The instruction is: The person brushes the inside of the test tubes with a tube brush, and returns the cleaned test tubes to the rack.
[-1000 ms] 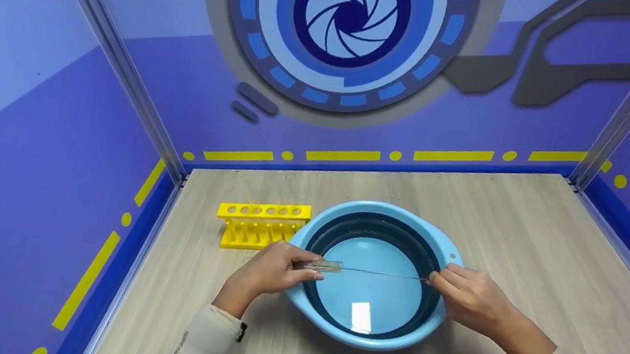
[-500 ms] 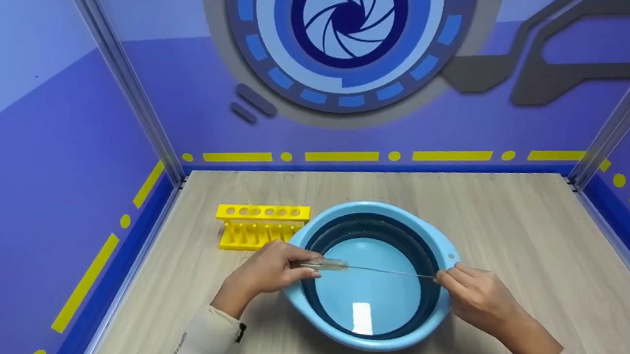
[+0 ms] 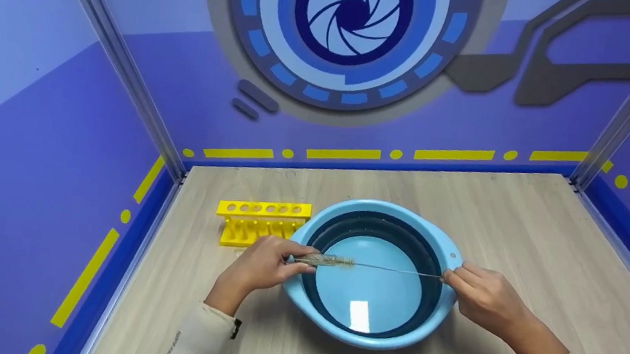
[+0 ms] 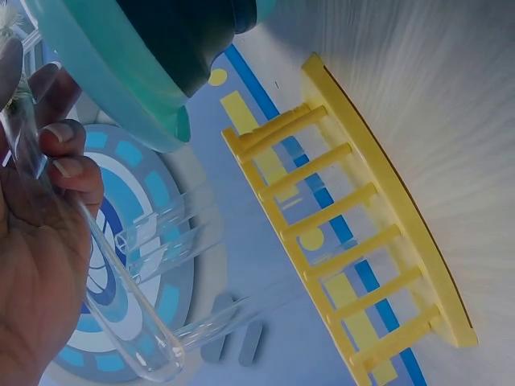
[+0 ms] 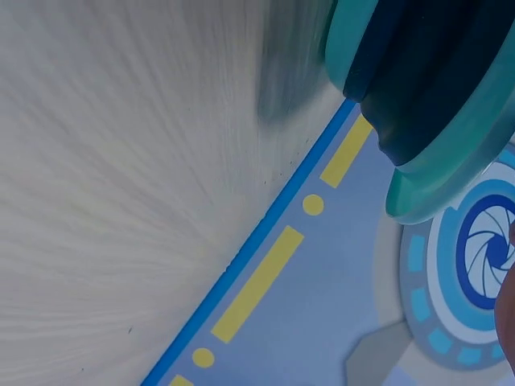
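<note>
My left hand (image 3: 263, 264) grips a clear glass test tube (image 4: 133, 314) above the left side of a light-blue basin (image 3: 365, 342). The tube lies sideways, its rounded bottom pointing away from the basin. Bristles of a test tube brush (image 3: 336, 261) show at the tube's mouth end; how much is still inside is hard to tell. From there the thin wire handle (image 3: 393, 269) crosses over the basin. The fingers of my right hand (image 3: 482, 297) pinch its far end beside the basin's right rim. Only a sliver of that hand appears in the right wrist view.
Behind my left hand stands a yellow test tube rack (image 3: 264, 211), close to the basin's left rim. Several clear tubes (image 4: 169, 249) show at the rack in the left wrist view. The wooden table (image 3: 545, 251) meets printed wall panels (image 3: 156, 86) at the back and sides.
My right hand has moved right, drawing the brush wire with it, and more bristles show at the tube's mouth. My left hand has shifted slightly left and up with the tube.
</note>
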A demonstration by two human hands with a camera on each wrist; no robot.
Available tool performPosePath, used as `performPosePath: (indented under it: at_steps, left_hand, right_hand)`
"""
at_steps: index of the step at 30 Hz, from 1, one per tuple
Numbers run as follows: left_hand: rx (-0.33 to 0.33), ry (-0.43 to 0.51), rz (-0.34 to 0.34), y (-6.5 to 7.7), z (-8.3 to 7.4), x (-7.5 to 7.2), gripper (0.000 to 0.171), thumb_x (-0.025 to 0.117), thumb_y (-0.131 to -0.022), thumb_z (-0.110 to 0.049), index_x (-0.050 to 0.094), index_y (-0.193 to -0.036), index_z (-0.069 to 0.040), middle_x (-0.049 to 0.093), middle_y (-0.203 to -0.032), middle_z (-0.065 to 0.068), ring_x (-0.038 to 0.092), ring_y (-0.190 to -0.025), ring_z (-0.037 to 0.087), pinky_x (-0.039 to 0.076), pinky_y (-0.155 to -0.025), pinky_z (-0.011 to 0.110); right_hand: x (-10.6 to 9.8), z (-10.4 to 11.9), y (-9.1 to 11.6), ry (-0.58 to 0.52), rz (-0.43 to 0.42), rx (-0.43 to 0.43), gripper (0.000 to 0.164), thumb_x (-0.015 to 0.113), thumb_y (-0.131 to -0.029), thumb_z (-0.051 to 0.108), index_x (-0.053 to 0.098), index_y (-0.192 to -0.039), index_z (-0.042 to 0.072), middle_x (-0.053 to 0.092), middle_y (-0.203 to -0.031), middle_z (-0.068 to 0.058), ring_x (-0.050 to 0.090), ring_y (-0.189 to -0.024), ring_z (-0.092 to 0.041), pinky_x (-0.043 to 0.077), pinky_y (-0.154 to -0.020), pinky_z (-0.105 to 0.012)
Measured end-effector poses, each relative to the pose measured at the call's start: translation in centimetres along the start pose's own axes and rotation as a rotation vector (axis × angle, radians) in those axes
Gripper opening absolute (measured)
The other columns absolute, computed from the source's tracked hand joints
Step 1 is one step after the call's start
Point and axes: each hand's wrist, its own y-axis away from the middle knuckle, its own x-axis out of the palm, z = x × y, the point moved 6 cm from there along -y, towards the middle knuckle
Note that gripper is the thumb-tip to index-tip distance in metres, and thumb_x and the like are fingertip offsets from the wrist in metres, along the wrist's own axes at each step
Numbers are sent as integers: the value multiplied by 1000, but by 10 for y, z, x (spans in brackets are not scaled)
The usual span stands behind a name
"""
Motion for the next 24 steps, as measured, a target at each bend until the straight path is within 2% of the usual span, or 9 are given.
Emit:
performPosePath:
  at_steps: [6, 13, 18, 24]
  left_hand:
    - [21, -28, -27, 2, 2, -4, 38, 73, -99, -50, 76, -133, -33, 81, -113, -14, 61, -79, 6, 51, -68, 18]
    - [-7, -83, -57, 7, 7, -13, 34, 73, -100, -46, 76, -132, -36, 75, -91, -13, 54, -68, 5, 45, -58, 18]
    - [-3, -82, -81, 10, 10, -19, 34, 72, -100, -47, 77, -132, -35, 78, -94, -14, 53, -67, 5, 44, -57, 18]
    - [8, -91, -90, 15, 14, -21, 39, 69, -101, -52, 77, -133, -31, 80, -99, -12, 54, -70, 4, 48, -61, 19]
  right_hand:
    - [-3, -3, -1, 12, -13, -12, 38, 43, -114, 11, 72, -89, 8, 60, -68, 1, 44, -55, -7, 45, -47, -17]
    - [-8, -11, 4, -1, -26, 29, 40, 42, -114, 11, 73, -89, 7, 58, -67, 1, 44, -56, -7, 45, -46, -17]
    - [-5, -13, 4, -7, -2, 45, 39, 41, -114, 12, 73, -90, 9, 59, -68, 2, 44, -57, -6, 45, -48, -16]
    - [-4, -15, 7, -41, 9, 78, 40, 40, -114, 13, 74, -91, 9, 64, -71, 2, 49, -60, -6, 49, -51, -16]
